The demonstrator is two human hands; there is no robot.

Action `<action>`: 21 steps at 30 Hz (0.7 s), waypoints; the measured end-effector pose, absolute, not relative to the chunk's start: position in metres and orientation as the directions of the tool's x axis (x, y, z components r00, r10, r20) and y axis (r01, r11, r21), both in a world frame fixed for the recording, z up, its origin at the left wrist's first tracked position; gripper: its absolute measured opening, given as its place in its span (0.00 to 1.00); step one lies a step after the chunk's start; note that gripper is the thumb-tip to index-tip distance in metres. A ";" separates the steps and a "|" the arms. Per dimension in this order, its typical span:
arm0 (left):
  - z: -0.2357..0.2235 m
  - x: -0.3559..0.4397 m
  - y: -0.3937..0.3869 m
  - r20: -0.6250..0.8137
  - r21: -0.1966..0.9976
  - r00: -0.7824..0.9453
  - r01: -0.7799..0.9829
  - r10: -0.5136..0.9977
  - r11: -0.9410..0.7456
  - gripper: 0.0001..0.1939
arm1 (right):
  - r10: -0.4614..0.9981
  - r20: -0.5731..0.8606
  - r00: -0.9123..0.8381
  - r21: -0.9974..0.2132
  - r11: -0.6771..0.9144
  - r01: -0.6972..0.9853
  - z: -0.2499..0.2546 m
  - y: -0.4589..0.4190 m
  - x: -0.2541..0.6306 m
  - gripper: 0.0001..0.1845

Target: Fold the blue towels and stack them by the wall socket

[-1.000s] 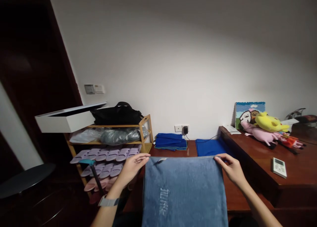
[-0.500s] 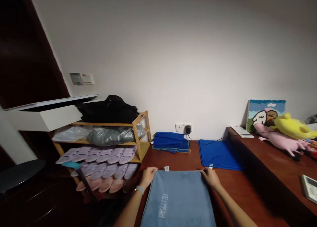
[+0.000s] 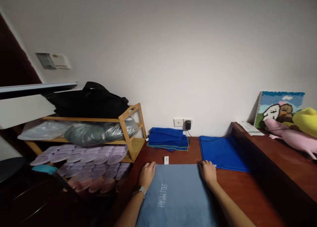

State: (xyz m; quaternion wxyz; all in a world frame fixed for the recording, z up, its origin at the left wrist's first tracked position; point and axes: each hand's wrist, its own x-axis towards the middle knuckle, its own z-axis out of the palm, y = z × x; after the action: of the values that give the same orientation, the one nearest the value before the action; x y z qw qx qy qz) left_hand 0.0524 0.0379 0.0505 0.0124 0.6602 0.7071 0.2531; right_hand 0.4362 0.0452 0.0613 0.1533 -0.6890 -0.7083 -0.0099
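Both arms reach forward, the left hand (image 3: 147,175) and right hand (image 3: 208,173) resting on the far corners of a blue towel (image 3: 175,197) lying flat at bottom centre on the desk (image 3: 237,184). The fingers sit close together; any grip cannot be told.

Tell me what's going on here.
A person is resting both hands on the far edge of a blue-grey towel that lies flat on a wooden table, the left hand at one corner and the right hand at the other. Beyond it lie a stack of folded blue towels and a flat blue cloth.
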 end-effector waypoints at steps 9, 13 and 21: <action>0.068 0.122 0.023 0.416 0.241 0.204 0.915 0.886 -0.324 0.26 | 0.958 0.274 -0.083 -0.276 0.161 0.948 0.033 0.016 0.415 0.31; 0.050 0.216 0.019 0.363 0.252 0.364 0.848 0.858 -0.467 0.26 | 0.990 0.137 -0.028 -0.277 0.065 0.959 0.017 0.010 0.409 0.34; 0.022 0.236 0.019 0.159 0.230 0.222 0.939 0.962 -0.255 0.33 | 0.996 0.080 -0.036 -0.262 0.056 0.964 0.021 0.012 0.409 0.36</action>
State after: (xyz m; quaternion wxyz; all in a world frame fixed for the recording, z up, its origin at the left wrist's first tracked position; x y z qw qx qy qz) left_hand 0.2360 0.0186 0.0224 0.0423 0.7806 0.6089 0.1347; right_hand 0.4087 0.0120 0.0214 0.1205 -0.6836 -0.7166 0.0676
